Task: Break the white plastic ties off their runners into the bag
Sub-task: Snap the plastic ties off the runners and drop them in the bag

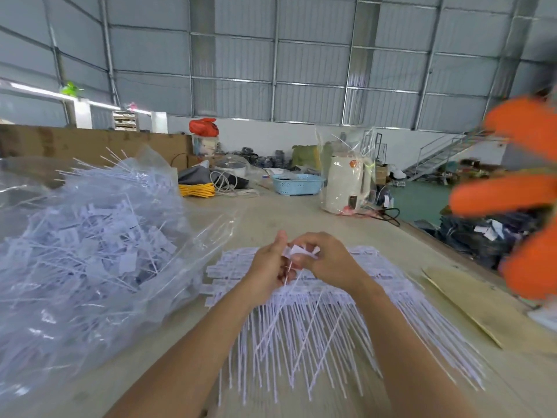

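A wide wooden table is stretching away under a high grey metal wall, and a big clear plastic bag is slumping across its left side, bulging with loose white ties already lying inside. Just right of the bag, in front of the person, a stack of white plastic ties is lying flat on the table, their thin tails fanning toward the camera and their flat tag ends lying further back under the hands. A blurred orange shape is filling the right edge, too smeared to identify. Farther back a cream-coloured appliance wrapped in clear film is standing upright, with a light blue basket just left of it and a coil of yellow cord near the bag's far corner. Above the stack, the left hand and the right hand are meeting, fingers curled, both pinching one small white tie piece between them, its thin tail hanging down toward the stack.
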{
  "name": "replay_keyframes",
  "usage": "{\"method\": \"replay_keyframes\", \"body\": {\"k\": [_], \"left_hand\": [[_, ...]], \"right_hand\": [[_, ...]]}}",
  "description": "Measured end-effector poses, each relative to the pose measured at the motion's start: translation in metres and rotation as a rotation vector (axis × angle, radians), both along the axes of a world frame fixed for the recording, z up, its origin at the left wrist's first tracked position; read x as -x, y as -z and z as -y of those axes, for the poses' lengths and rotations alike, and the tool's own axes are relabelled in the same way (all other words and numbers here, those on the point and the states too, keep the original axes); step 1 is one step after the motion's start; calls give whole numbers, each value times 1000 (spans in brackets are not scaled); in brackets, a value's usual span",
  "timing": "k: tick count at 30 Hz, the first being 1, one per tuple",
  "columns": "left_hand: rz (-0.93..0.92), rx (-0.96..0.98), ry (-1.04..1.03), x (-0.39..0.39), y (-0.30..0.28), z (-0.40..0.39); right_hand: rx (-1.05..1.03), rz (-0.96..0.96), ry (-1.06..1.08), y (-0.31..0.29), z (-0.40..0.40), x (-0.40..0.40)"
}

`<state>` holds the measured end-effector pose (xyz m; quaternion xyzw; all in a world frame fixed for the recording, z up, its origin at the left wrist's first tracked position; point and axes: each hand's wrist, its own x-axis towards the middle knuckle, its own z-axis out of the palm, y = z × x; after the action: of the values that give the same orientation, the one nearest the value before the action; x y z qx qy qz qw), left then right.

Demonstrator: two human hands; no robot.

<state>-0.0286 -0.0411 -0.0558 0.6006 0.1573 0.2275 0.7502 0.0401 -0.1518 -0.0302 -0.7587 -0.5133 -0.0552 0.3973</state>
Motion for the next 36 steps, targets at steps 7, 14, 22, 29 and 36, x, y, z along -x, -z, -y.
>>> {"method": "replay_keyframes", "body": {"k": [7,14,22,29,36], "left_hand": [[16,-282,-28,5,4,3],[104,-260,-175,4,1,-2],[38,-185,-168,2,-4,2],[-132,-115,-421,13,-13,-18],[311,-493,-48,60,-108,28]], "right_hand": [[2,-153,-34,7,0,-5],[119,-128,-4,8,4,-16],[111,44,156,5,-3,-5],[-295,293,247,-33,17,5],[-251,-22,304,-4,18,-21]]}}
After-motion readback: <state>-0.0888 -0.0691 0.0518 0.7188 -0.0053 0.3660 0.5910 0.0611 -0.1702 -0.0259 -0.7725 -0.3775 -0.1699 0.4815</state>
